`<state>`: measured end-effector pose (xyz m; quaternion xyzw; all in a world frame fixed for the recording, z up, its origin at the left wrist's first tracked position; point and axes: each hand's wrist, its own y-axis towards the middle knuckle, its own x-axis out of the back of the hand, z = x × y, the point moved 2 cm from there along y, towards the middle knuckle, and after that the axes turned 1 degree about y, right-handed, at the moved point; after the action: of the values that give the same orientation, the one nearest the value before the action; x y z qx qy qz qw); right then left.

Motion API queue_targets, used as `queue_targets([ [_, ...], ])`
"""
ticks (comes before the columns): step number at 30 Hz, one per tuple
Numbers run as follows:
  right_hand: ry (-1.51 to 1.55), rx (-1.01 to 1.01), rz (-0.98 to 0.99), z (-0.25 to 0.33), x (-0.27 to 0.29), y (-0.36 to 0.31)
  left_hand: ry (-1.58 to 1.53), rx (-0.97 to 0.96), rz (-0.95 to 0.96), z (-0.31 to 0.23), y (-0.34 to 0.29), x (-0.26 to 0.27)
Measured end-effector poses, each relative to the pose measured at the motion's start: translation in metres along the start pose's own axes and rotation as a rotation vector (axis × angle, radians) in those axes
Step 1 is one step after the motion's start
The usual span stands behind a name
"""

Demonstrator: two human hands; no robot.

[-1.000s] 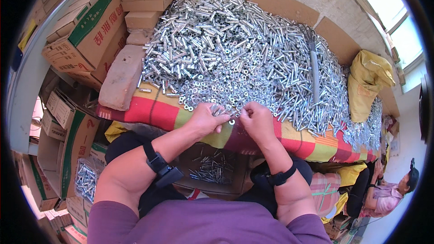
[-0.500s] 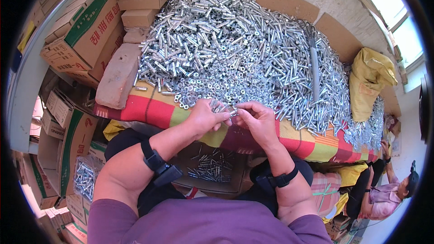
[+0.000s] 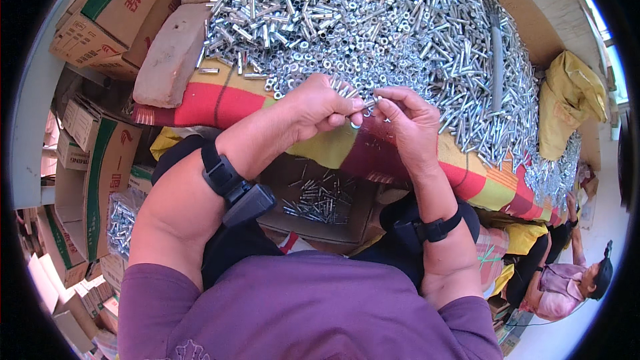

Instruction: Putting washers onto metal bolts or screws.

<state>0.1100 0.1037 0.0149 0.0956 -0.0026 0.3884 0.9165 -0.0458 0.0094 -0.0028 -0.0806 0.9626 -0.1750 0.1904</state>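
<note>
My left hand is closed around several slim metal anchor bolts, their ends poking out past the thumb and forefinger. One bolt points right from its fingertips. My right hand meets this bolt's tip, thumb and forefinger pinched on a small shiny piece, perhaps a nut or washer, mostly covered by the fingers. Both hands hover over the near edge of a checkered blanket. Just beyond them spreads a heap of nuts and washers, with metal sleeves behind and bolts to the right.
A brick borders the heap at left, near stacked cartons. Between my knees sits a box with metal anchors. A grey tube lies on the bolts. A yellow sack stands right; another person sits beyond.
My view has shifted, so the heap appears higher and the hands farther right. Both hands remain together at the bolt, the right fingers still pinching at its tip.
</note>
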Motion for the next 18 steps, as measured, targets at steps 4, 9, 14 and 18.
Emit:
queue_targets([
  [4,-0.080,0.233,-0.018,0.004,-0.004,-0.001,-0.197,0.114,0.057,-0.002,-0.002,0.002],
  [9,-0.055,0.051,-0.055,0.008,-0.007,-0.004,-0.086,0.091,0.102,-0.011,-0.006,0.002],
  [14,-0.221,-0.074,-0.080,-0.009,-0.002,0.003,0.258,-0.154,-0.085,-0.016,-0.010,-0.013],
  [18,0.245,-0.041,-0.157,-0.003,-0.013,0.009,0.440,-0.419,0.076,0.008,-0.013,-0.027],
])
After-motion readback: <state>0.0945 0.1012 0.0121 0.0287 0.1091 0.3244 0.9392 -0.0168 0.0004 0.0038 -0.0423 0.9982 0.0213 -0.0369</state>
